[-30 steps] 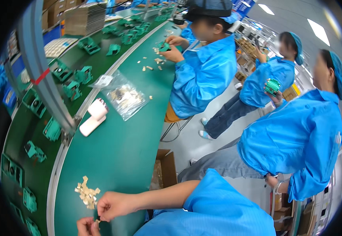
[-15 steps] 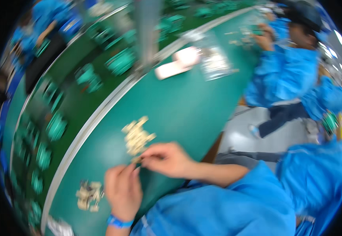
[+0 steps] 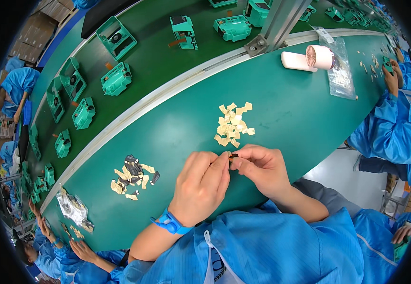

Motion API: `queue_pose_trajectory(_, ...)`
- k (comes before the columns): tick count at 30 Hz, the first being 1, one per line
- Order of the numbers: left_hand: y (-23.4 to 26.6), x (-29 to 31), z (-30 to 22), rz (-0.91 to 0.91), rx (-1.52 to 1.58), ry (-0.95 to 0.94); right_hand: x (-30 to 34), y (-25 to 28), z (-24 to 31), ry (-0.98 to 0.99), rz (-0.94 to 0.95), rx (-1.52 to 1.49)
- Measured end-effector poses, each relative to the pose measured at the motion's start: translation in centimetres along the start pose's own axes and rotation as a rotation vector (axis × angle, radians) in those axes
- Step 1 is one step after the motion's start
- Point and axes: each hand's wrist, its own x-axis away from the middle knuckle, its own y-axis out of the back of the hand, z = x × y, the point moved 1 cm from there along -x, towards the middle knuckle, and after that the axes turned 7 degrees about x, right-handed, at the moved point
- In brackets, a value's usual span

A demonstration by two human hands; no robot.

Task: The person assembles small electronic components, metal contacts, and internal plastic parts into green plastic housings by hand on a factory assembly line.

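Note:
My left hand (image 3: 199,187), with a blue band (image 3: 171,222) on its wrist, and my right hand (image 3: 264,171) meet fingertip to fingertip over the green table. Between the right thumb and forefinger is a tiny black part with an orange edge (image 3: 233,156). The left fingers are pinched against the same spot, and what they grip is mostly hidden. Just beyond the hands lies a loose heap of small cream-coloured pieces (image 3: 234,127). To the left sits a second heap, where small black parts (image 3: 132,165) are mixed with cream pieces.
A metal-edged line beyond the table carries several green plastic housings (image 3: 116,78). A metal post (image 3: 281,26) rises at its edge. A pink handheld fan (image 3: 319,57) and a clear bag (image 3: 341,78) lie far right, another bag (image 3: 74,207) near left. Co-workers in blue sit on both sides.
My view has swung and steadied, so the table and heaps appear farther right and sharper. Both hands stay pinched together near the cream heap.

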Motion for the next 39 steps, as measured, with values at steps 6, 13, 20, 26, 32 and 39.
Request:
queue_pose_trajectory(6,-0.7,-0.4,0.8,-0.031,0.069,0.051,0.1,1.1,0.1,0.021,0.016,0.137)
queue_pose_trajectory(13,-1.5,-1.5,2.8,-0.073,0.432,0.477,0.0,5.2,0.3,0.09,-0.136,0.008)
queue_pose_trajectory(20,-5.0,-2.5,2.6,0.042,-0.184,0.056,-0.7,6.3,3.0,0.648,-0.282,0.755)
queue_pose_trajectory(26,-4.6,-2.6,3.6,-0.026,0.103,0.126,-2.0,6.8,3.9,1.133,-0.235,1.27)
queue_pose_trajectory(32,-3.0,-3.7,1.9,0.111,0.531,0.508,-2.8,7.8,4.1,1.332,-0.101,1.465)
queue_pose_trajectory(39,-2.8,-4.3,1.7,0.125,0.718,0.601,-3.3,7.4,5.0,1.403,0.038,1.484)
